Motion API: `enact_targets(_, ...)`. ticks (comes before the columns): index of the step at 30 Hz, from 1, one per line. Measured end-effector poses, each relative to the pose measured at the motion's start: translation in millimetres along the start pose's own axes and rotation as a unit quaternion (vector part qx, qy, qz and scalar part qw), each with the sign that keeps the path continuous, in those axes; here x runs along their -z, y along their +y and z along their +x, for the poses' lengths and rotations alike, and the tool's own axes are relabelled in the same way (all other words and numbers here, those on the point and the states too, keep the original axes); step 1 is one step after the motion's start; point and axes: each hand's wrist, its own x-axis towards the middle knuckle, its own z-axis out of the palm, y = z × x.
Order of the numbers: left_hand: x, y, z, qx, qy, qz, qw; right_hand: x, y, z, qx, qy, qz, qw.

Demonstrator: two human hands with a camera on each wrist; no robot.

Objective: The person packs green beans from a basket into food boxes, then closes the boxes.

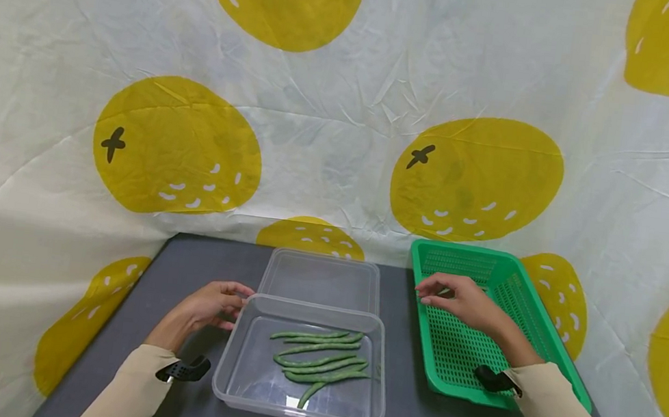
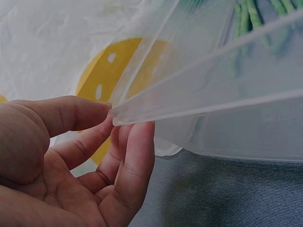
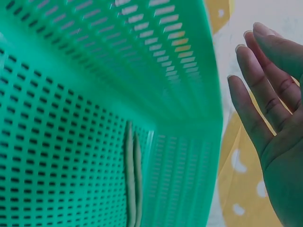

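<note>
My left hand [image 1: 213,306] pinches the far left corner of a clear plastic container [image 1: 295,416], thumb on top of the rim and fingers below it in the left wrist view. Several green beans [image 1: 325,366] lie inside the container, mostly side by side and crosswise. Over a green perforated basket [image 1: 438,358] hovers my right hand [image 1: 465,300], its fingers loosely bent with nothing between them. Along one side of the basket floor, two more green beans [image 3: 132,177] show in the right wrist view; in the head view the hand mostly covers them.
Behind the container lies a clear plastic lid [image 1: 323,279] on the dark grey table [image 1: 180,260]. A white cloth [image 1: 327,159] printed with yellow fruit hangs behind and beside the table. The basket stands at the right, apart from the container.
</note>
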Motion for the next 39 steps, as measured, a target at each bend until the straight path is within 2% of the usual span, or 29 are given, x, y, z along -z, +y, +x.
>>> enact_targets(5,-0.6,0.7,-0.1,0.001,0.003,0.002,1.0,7,14,-0.8,-0.021,0.005,0.024,0.9995)
enact_targets(10,-0.4,1.7,0.2,0.002,0.006,0.0,1.0,13,25,-1.5,-0.045,0.009,0.007,0.9989)
enact_targets(23,0.0,-0.4,1.1,0.003,0.006,0.0,1.0,23,59,-7.0,-0.057,0.013,-0.022,0.9981)
enact_targets(39,1.1,-2.3,2.8,0.007,-0.002,0.006,1.0,23,89,-11.2,-0.095,0.001,-0.053,0.9941)
